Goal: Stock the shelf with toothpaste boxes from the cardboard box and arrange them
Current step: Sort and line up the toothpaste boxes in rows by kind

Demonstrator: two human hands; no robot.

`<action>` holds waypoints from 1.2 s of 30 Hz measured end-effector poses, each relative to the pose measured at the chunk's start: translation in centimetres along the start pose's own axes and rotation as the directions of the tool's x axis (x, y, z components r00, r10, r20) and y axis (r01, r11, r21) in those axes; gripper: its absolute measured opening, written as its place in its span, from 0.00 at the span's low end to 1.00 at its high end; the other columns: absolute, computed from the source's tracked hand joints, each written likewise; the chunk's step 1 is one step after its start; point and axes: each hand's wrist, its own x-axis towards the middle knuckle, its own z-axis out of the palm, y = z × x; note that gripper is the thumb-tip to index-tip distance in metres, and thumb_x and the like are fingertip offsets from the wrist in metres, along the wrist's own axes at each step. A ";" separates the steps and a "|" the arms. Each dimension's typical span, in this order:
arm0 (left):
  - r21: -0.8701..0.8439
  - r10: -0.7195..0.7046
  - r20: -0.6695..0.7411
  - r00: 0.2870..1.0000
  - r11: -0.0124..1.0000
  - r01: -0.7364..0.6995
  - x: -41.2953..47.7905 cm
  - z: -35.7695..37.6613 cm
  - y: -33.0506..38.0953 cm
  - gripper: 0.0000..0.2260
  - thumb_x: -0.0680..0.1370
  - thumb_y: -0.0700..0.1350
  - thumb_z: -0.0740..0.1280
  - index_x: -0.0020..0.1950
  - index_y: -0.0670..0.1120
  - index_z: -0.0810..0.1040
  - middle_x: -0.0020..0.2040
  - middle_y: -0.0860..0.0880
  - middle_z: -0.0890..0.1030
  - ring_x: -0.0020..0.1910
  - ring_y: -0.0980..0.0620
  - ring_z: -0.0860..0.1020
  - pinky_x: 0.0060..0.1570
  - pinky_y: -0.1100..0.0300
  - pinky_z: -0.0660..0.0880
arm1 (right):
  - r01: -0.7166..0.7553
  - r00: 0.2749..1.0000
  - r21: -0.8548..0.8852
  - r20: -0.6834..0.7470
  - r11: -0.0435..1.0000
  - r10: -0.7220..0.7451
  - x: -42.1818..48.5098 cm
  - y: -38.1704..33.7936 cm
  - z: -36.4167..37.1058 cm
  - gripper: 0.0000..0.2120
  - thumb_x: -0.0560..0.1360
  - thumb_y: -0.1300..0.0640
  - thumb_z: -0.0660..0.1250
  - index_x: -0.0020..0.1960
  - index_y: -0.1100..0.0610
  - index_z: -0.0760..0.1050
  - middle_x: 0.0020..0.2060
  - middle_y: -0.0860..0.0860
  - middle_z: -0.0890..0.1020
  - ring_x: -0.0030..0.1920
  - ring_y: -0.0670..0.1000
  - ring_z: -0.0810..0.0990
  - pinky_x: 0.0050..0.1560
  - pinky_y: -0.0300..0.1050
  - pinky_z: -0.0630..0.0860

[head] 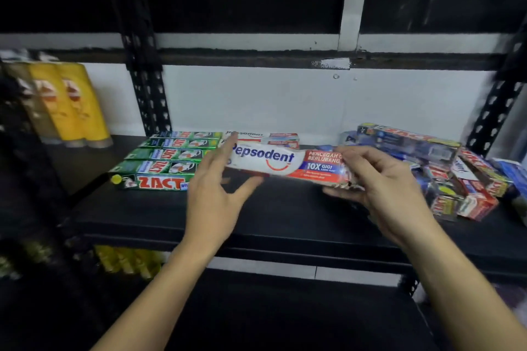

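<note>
A white and red Pepsodent box (281, 162) is held level above the black shelf (285, 216). My right hand (379, 191) grips its right end. My left hand (216, 182) is at its left end, fingers spread, touching it with the fingertips and thumb. Behind it lie two more Pepsodent boxes (262, 138) flat on the shelf. A row of green Zact boxes (168, 157) lies to the left. A loose heap of blue and red toothpaste boxes (445, 168) sits at the right. The cardboard box is not in view.
Yellow bottles (71, 102) stand on the neighbouring shelf at the left. Black slotted uprights (148, 85) frame the bay, one at the left, another at the right (493, 111). A lower shelf (256, 308) lies below, with yellow items (125, 261) at its left.
</note>
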 end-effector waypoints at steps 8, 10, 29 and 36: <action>0.721 -0.004 0.109 0.994 0.689 -0.076 -1.7 -4.2 -3.3 0.37 0.67 0.77 0.55 0.70 0.61 0.74 0.50 0.53 0.84 0.54 0.50 0.72 0.51 0.53 0.65 | 0.298 0.955 -0.838 0.255 0.457 -0.154 1.5 5.4 3.0 0.17 0.81 0.43 0.58 0.58 0.50 0.80 0.56 0.47 0.82 0.58 0.51 0.78 0.60 0.49 0.72; 0.766 -0.015 0.131 0.991 0.636 -0.091 -1.8 -4.2 -3.5 0.38 0.67 0.78 0.52 0.70 0.61 0.74 0.48 0.54 0.84 0.54 0.49 0.72 0.49 0.53 0.62 | 0.336 0.941 -0.870 0.327 0.360 -0.086 1.3 5.8 3.4 0.28 0.77 0.32 0.53 0.65 0.48 0.76 0.63 0.47 0.78 0.63 0.53 0.74 0.66 0.56 0.69; 0.623 0.037 0.107 0.994 0.776 -0.096 5.8 -5.9 -9.1 0.29 0.80 0.66 0.52 0.72 0.50 0.72 0.70 0.50 0.74 0.71 0.49 0.68 0.70 0.48 0.60 | 0.309 0.950 -0.950 0.307 0.047 -0.052 5.7 5.9 6.3 0.22 0.77 0.44 0.65 0.68 0.51 0.73 0.62 0.51 0.77 0.61 0.57 0.75 0.58 0.52 0.76; 0.704 -0.059 0.208 0.976 0.702 -0.107 5.8 -5.5 -9.8 0.34 0.77 0.70 0.46 0.76 0.53 0.66 0.78 0.52 0.62 0.78 0.50 0.55 0.76 0.49 0.47 | 0.330 0.942 -0.944 0.330 -0.008 -0.068 8.6 6.8 8.0 0.16 0.77 0.47 0.65 0.60 0.54 0.77 0.56 0.54 0.80 0.56 0.58 0.78 0.53 0.51 0.76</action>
